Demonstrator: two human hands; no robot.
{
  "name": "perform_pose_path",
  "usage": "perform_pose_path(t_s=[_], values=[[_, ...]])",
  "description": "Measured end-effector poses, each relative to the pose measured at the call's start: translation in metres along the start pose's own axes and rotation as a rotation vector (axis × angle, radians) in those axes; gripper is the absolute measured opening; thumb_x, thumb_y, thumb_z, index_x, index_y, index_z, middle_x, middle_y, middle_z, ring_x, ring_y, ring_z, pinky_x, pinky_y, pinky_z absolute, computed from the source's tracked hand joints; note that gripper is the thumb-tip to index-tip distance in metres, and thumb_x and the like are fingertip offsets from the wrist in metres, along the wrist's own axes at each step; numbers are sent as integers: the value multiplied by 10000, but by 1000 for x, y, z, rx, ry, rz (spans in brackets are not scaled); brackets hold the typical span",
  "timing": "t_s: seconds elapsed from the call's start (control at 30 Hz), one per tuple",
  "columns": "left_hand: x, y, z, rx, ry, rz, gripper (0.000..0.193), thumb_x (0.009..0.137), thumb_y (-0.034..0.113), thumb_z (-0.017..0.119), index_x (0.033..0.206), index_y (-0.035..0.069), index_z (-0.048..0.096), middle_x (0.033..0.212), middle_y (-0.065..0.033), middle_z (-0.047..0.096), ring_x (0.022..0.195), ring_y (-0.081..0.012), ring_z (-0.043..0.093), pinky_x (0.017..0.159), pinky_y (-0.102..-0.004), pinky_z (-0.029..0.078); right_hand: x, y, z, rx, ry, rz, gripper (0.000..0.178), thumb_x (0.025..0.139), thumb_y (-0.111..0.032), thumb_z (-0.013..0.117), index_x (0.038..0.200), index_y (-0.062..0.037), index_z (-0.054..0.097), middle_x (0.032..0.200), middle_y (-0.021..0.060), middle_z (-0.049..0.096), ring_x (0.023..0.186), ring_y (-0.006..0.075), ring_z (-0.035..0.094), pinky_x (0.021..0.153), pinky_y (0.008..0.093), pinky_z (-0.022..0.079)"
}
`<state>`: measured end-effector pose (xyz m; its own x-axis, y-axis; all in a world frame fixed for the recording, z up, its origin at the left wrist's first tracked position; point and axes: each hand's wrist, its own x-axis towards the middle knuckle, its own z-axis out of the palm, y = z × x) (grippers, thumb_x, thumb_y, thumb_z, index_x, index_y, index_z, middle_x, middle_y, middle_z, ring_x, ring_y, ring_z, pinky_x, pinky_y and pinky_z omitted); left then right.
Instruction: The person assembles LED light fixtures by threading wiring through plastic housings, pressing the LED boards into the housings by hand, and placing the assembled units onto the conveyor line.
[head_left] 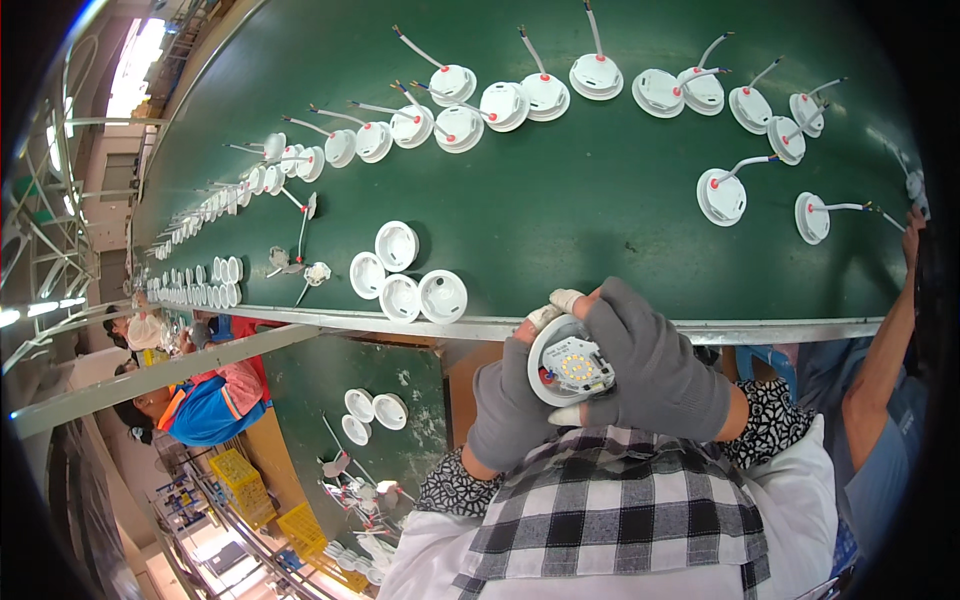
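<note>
Between my two grey-gloved hands is a round white LED downlight [572,362], held just off the near edge of the green bench. Its open face is turned toward me, showing a circuit board with a ring of yellow LEDs and a bit of red at one side. My left hand [507,405] grips the housing's left rim, its fingers partly hidden behind it. Wrapped around the right side is my right hand [655,370], with the thumb on the lower rim. Fingertips of both hands have pale coverings. Beyond them lie several empty white housings [399,297].
Rows of finished-looking white lights with cable tails [545,97] cross the green bench [580,200]. Loose boards with wires [300,245] lie left. A side table [400,350] holds more housings and parts. At right, a co-worker's arm [880,370] reaches onto the bench; other people sit at far left.
</note>
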<state>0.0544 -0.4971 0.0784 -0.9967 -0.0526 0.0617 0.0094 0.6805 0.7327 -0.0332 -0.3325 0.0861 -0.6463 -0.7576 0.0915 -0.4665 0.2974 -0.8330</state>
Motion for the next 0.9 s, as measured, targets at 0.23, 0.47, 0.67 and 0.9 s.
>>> perform_pose_path(t_s=[0.23,0.47,0.67,0.9], values=[[-2,-20,-27,-210,-181,-71,418,836,16,620,1238,-10,508,1098,-173,586,988,-297,598,854,-338,475,-5,-2,-10,-63,-30,55,876,593,-383,812,1294,-27,426,1063,128,433,914,304,552,742,377,515],[-16,-45,-16,-424,-265,-79,286,862,22,585,1146,-7,576,1023,-143,633,886,-268,637,801,-317,489,-8,-3,-5,-146,27,-10,904,569,-453,801,1274,-16,441,1073,130,453,927,294,555,747,374,509],[-10,-66,-22,-923,-451,-158,253,895,42,575,1134,-38,596,1033,-150,673,941,-230,660,807,-311,496,-14,0,4,-185,90,-67,876,593,-546,742,1212,18,483,1013,125,489,840,279,576,747,362,498],[5,-76,-29,-1025,-646,-66,223,902,33,573,1100,-57,620,987,-151,688,922,-215,661,802,-317,495,-21,0,17,-106,166,-75,900,574,-546,814,1188,12,467,990,162,536,888,330,579,836,436,460]])
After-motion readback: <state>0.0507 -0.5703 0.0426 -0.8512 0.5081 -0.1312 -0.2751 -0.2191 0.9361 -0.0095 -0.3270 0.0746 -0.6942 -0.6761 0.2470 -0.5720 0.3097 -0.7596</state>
